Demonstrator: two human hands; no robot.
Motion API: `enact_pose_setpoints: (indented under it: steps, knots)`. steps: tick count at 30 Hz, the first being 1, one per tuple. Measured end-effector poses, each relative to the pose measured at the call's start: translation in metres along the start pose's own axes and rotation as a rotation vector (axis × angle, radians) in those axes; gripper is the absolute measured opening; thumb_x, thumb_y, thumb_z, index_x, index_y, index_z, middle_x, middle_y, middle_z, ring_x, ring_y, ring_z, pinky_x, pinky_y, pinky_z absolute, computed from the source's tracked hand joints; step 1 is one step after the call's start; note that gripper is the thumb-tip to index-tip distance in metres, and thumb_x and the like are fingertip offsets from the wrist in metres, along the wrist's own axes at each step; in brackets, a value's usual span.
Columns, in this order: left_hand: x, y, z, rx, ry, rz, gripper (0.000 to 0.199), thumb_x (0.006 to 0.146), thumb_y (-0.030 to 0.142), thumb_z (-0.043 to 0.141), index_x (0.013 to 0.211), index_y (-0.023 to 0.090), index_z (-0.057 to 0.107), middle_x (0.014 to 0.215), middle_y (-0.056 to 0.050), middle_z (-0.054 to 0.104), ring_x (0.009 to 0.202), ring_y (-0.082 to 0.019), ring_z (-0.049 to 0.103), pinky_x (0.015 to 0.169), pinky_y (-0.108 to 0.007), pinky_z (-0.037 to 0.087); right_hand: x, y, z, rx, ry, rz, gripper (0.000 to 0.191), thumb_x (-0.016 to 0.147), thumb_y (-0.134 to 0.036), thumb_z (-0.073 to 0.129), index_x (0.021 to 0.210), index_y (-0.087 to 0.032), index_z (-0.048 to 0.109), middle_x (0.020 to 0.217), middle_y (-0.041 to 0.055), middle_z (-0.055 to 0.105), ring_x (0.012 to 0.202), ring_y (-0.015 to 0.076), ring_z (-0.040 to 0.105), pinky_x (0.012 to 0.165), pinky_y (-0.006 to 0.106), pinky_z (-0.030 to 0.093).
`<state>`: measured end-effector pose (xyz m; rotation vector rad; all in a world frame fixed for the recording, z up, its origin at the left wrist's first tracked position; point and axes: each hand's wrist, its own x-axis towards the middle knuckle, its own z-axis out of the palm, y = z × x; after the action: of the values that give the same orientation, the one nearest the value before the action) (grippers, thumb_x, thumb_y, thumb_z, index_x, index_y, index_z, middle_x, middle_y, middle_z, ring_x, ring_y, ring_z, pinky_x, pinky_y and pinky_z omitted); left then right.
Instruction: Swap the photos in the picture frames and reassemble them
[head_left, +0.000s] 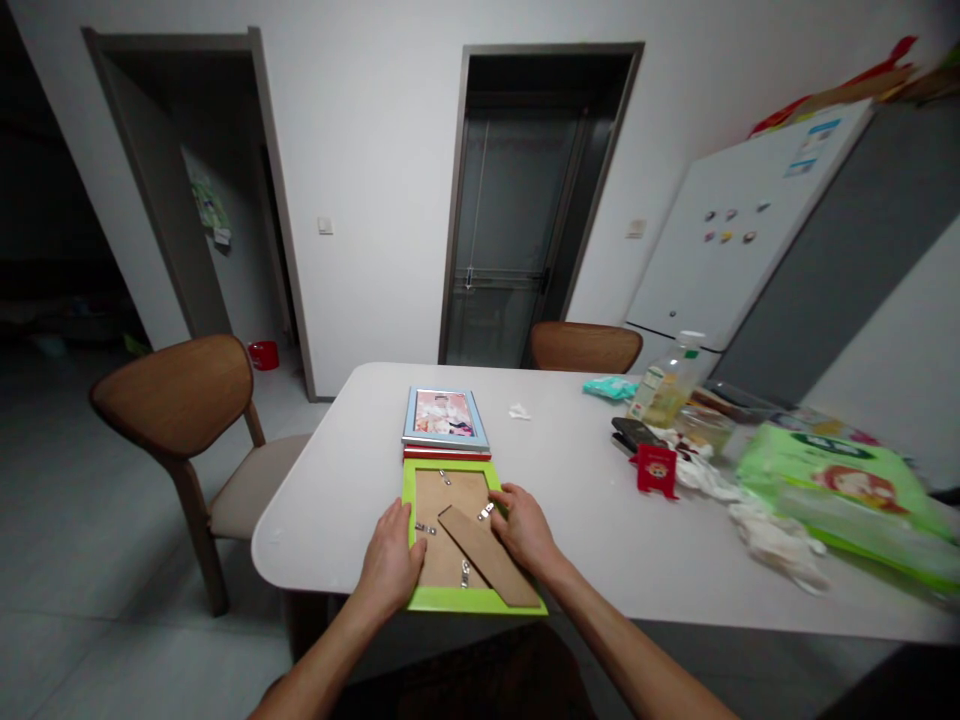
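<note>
A lime-green picture frame [442,599] lies back side up at the table's near edge. Its brown backboard [439,505] has several small metal clips around it, and a brown support leg [487,560] lies slantwise across it. My left hand [391,560] grips the left side, thumb over the border near the left clip. On the right side, my right hand [523,525] is closed around the edge, its fingers by the right clip [486,512]. Just beyond lies a light-blue picture frame [445,440] with a photo, on top of a red-edged frame [448,454].
On the white table [570,560], a crumpled tissue [519,411] lies past the frames. To the right are a bottle [666,385], a phone [636,433], a red card-like stand [656,470] and a green tissue pack [840,480]. Wooden chairs [180,400] stand around.
</note>
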<state>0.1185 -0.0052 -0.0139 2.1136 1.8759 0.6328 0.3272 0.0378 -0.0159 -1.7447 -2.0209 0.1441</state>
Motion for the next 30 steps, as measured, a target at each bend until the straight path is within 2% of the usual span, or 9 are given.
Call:
enact_pose_setpoints:
  steps: [7, 11, 13, 16, 19, 24, 30]
  knots:
    - [-0.004, 0.006, -0.001, -0.010, 0.018, -0.015, 0.050, 0.073, 0.018, 0.039, 0.121, 0.002, 0.037, 0.128, -0.015, 0.038, 0.119, -0.020, 0.033, 0.101, -0.029, 0.022, -0.001, -0.004, -0.006, 0.006, 0.001, -0.017, 0.033, 0.072, -0.017, 0.043, 0.100, -0.013, 0.061, 0.106, 0.0127, 0.053, 0.097, 0.0193, 0.048, 0.087, 0.027, 0.033]
    - [-0.003, 0.003, 0.003, -0.005, 0.036, -0.012, 0.049, 0.073, 0.017, 0.038, 0.120, 0.002, 0.038, 0.127, -0.015, 0.039, 0.118, -0.020, 0.034, 0.101, -0.029, 0.023, -0.007, -0.033, -0.006, 0.054, 0.071, -0.105, 0.032, 0.074, -0.023, 0.047, 0.102, -0.014, 0.060, 0.115, 0.0128, 0.048, 0.104, 0.0217, 0.042, 0.090, 0.031, 0.030]
    - [-0.002, 0.002, 0.004, 0.000, 0.046, -0.005, 0.049, 0.073, 0.016, 0.038, 0.120, 0.002, 0.038, 0.127, -0.015, 0.039, 0.118, -0.020, 0.034, 0.101, -0.029, 0.023, -0.008, -0.053, -0.004, 0.092, 0.011, -0.206, 0.027, 0.074, -0.027, 0.048, 0.095, -0.017, 0.063, 0.110, 0.0106, 0.052, 0.101, 0.0208, 0.044, 0.088, 0.030, 0.031]
    - [-0.001, 0.001, 0.006, 0.004, 0.052, 0.007, 0.047, 0.074, 0.017, 0.037, 0.119, 0.001, 0.039, 0.127, -0.016, 0.040, 0.118, -0.020, 0.034, 0.100, -0.030, 0.024, -0.006, -0.077, 0.002, 0.076, -0.125, -0.300, 0.022, 0.075, -0.029, 0.048, 0.078, -0.018, 0.066, 0.087, 0.0074, 0.059, 0.086, 0.0177, 0.050, 0.077, 0.026, 0.034]
    - [-0.001, 0.001, 0.006, 0.001, 0.053, 0.016, 0.046, 0.075, 0.018, 0.036, 0.118, 0.001, 0.040, 0.126, -0.016, 0.040, 0.118, -0.020, 0.034, 0.100, -0.030, 0.024, -0.002, -0.088, 0.006, 0.017, -0.143, -0.292, 0.022, 0.074, -0.031, 0.049, 0.068, -0.018, 0.066, 0.074, 0.0054, 0.059, 0.077, 0.0163, 0.050, 0.072, 0.025, 0.034]
    - [-0.001, 0.000, 0.006, -0.007, 0.053, 0.018, 0.047, 0.074, 0.017, 0.036, 0.118, 0.002, 0.040, 0.126, -0.016, 0.040, 0.118, -0.019, 0.034, 0.100, -0.029, 0.023, -0.003, -0.089, 0.009, 0.035, -0.098, -0.243, 0.019, 0.074, -0.028, 0.050, 0.078, -0.020, 0.066, 0.081, 0.0045, 0.059, 0.082, 0.0156, 0.049, 0.076, 0.024, 0.032]
    - [-0.002, 0.001, 0.006, 0.002, 0.053, 0.006, 0.046, 0.074, 0.018, 0.035, 0.118, 0.006, 0.041, 0.127, -0.013, 0.041, 0.118, -0.018, 0.034, 0.100, -0.030, 0.024, -0.001, -0.093, 0.018, 0.000, -0.058, -0.183, 0.018, 0.074, -0.024, 0.048, 0.078, -0.017, 0.065, 0.082, 0.0068, 0.060, 0.081, 0.0176, 0.049, 0.076, 0.027, 0.033]
